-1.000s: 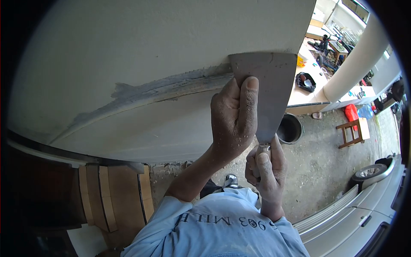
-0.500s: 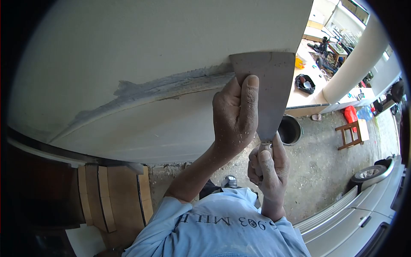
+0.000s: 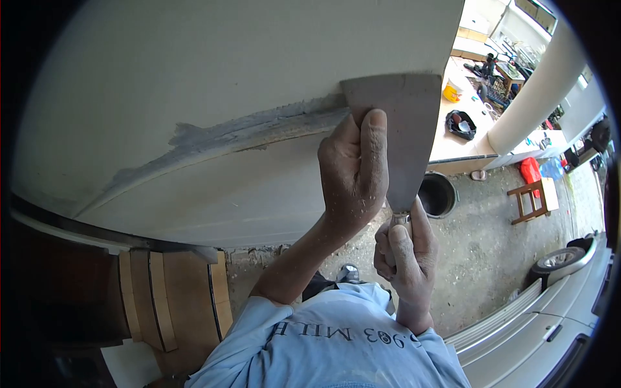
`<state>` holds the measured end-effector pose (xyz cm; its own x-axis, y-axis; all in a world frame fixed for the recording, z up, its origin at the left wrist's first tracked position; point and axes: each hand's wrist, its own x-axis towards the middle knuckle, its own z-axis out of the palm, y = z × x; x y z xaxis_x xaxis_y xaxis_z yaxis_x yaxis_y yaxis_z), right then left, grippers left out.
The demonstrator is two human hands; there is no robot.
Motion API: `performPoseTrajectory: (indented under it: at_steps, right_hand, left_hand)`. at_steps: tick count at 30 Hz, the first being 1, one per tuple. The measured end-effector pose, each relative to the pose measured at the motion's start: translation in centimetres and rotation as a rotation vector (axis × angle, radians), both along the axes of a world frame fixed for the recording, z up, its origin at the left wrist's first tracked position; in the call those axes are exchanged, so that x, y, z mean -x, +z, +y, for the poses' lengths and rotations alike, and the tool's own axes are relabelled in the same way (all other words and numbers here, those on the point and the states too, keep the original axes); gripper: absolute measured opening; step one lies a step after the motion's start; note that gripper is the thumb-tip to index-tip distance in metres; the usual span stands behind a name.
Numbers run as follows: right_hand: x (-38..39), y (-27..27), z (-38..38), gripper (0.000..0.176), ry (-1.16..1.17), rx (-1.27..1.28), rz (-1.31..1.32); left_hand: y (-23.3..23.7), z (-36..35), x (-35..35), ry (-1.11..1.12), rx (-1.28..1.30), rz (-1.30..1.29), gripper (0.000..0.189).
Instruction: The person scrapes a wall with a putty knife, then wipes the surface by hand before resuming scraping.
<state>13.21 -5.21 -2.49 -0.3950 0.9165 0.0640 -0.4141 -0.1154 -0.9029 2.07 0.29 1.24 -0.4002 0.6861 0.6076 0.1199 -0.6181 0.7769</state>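
Observation:
A wide metal scraper blade [image 3: 407,129] lies with its broad edge against the pale wall [image 3: 259,58], near the wall's right edge. My left hand [image 3: 354,165] grips the blade's left side, thumb flat on its face and fingers behind it. Lower down, my right hand [image 3: 409,255] is closed round the scraper's handle, thumb up near the metal neck. Both hands are dusty. From the blade's left corner a rough grey strip of filler [image 3: 233,131] runs down to the left along the wall.
Below the wall are tiled steps [image 3: 184,291] at the left. A dark bucket [image 3: 438,195], a wooden stool [image 3: 537,199] and a silver vehicle [image 3: 550,336] stand to the right. A round white column [image 3: 540,90] rises beside a ledge with a black bag [image 3: 460,125].
The blade and my left hand have shifted slightly left and up in the view. Both hands keep the same hold.

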Motion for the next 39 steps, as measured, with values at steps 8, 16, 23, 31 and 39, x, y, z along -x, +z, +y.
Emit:
performPoseTrajectory:
  at_steps: [8,16,23,31,39]
  right_hand:
    - [0.3,0.1,0.0,0.048,-0.005,0.001,0.015]
    - [0.0,0.1,-0.2,0.049,-0.021,-0.025,-0.005]
    - [0.1,-0.1,-0.2,0.049,-0.02,-0.019,0.03]
    - [0.0,0.2,-0.2,0.049,-0.033,-0.047,-0.008]
    - [0.2,0.4,-0.5,0.051,-0.018,0.016,0.011]
  left_hand:
    - [-0.3,0.0,0.0,0.016,0.025,0.033,0.026]
    - [-0.5,0.2,0.4,-0.028,-0.048,0.085,0.023]
    - [0.1,-0.1,0.5,-0.031,0.028,0.046,0.026]
    - [-0.6,0.0,0.2,-0.032,0.008,0.024,0.026]
    - [0.1,-0.1,0.1,-0.017,0.016,0.021,0.029]
